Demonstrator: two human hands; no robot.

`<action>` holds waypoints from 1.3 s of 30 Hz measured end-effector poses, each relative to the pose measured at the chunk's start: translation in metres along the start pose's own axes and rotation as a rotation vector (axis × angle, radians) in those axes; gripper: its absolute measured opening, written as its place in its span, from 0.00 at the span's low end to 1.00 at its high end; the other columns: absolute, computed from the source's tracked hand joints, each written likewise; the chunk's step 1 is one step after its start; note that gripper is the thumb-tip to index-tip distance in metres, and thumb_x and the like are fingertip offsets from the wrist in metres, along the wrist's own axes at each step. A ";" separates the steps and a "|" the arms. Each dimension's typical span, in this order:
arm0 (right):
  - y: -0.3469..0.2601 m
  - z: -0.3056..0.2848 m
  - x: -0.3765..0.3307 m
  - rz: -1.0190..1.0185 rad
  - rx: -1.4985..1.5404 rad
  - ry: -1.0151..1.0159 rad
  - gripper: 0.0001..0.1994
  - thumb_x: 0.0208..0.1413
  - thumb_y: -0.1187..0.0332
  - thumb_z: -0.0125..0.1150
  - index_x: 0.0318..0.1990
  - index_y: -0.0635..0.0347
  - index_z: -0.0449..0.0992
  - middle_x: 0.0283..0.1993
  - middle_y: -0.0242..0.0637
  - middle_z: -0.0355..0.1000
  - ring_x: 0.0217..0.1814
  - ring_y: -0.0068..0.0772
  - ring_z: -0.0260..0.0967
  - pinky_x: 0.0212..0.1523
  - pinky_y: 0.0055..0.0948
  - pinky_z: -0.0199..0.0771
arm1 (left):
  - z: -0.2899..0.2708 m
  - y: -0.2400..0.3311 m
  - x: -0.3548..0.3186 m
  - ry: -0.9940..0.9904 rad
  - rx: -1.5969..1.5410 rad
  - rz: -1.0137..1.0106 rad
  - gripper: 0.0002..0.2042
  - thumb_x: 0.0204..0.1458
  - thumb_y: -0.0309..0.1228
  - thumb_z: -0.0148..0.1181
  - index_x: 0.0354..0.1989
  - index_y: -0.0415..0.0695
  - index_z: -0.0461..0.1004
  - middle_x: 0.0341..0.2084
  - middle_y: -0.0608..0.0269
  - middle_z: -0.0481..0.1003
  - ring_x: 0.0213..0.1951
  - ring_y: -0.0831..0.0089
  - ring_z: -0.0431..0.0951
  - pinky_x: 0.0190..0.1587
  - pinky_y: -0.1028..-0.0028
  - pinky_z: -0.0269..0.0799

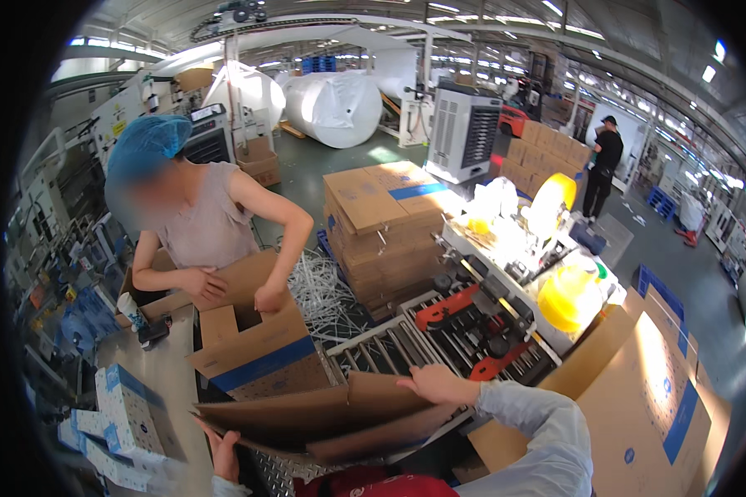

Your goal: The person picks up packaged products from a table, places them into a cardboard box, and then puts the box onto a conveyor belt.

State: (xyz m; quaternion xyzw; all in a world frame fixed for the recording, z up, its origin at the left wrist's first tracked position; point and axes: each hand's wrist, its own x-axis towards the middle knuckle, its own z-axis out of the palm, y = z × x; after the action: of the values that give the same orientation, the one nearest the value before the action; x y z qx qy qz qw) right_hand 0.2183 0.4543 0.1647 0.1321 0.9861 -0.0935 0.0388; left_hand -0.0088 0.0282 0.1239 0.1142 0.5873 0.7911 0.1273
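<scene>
A brown cardboard box, partly unfolded with its flaps up, is held in front of me. My left hand grips its left end, with the fingers partly hidden along the edge. On its upper right edge rests my right hand, the thumb pointing left along the rim and the palm against the board. Just beyond it stands an open carton with a blue stripe. A co-worker in a blue hair net has one hand at that carton's far rim and the other over its flap.
A roller conveyor with orange-red parts runs beyond my box. Flat cartons are stacked behind it. Large cardboard sheets lean at my right. White-and-blue packs lie on the metal table at left. Another person stands far right.
</scene>
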 end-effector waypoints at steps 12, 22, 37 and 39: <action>-0.080 0.113 0.029 -0.129 0.175 0.138 0.43 0.58 0.47 0.54 0.66 0.77 0.47 0.18 0.43 0.71 0.17 0.45 0.71 0.19 0.42 0.72 | 0.150 -0.052 -0.018 -0.505 1.347 -0.193 0.54 0.45 0.50 0.60 0.71 0.43 0.28 0.71 0.41 0.30 0.68 0.30 0.24 0.65 0.38 0.27; -0.076 0.029 0.055 -0.377 -0.243 0.517 0.42 0.33 0.53 0.72 0.56 0.63 0.63 0.53 0.44 0.64 0.54 0.47 0.62 0.59 0.45 0.60 | 0.126 -0.024 -0.004 -1.221 1.468 -0.692 0.57 0.40 0.77 0.45 0.73 0.52 0.36 0.73 0.55 0.31 0.72 0.52 0.24 0.70 0.53 0.24; -0.054 0.138 0.097 0.094 1.480 0.360 0.18 0.68 0.58 0.45 0.52 0.62 0.71 0.50 0.40 0.71 0.47 0.28 0.70 0.46 0.30 0.71 | -0.069 -0.075 0.045 -0.344 1.395 0.405 0.34 0.55 0.60 0.44 0.70 0.62 0.52 0.69 0.46 0.46 0.70 0.48 0.44 0.69 0.46 0.38; -0.058 0.212 0.074 0.319 1.411 0.212 0.18 0.66 0.57 0.47 0.53 0.62 0.69 0.51 0.42 0.69 0.49 0.31 0.69 0.48 0.31 0.70 | -0.107 -0.063 0.067 -0.243 1.539 0.322 0.34 0.56 0.60 0.43 0.70 0.63 0.51 0.70 0.47 0.46 0.70 0.48 0.45 0.69 0.47 0.39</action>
State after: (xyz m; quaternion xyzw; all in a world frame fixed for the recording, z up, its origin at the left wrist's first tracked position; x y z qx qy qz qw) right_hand 0.1422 0.3767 -0.0408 0.2761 0.6585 -0.6864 -0.1382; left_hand -0.1030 -0.0284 0.0347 0.3391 0.9272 0.1539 -0.0402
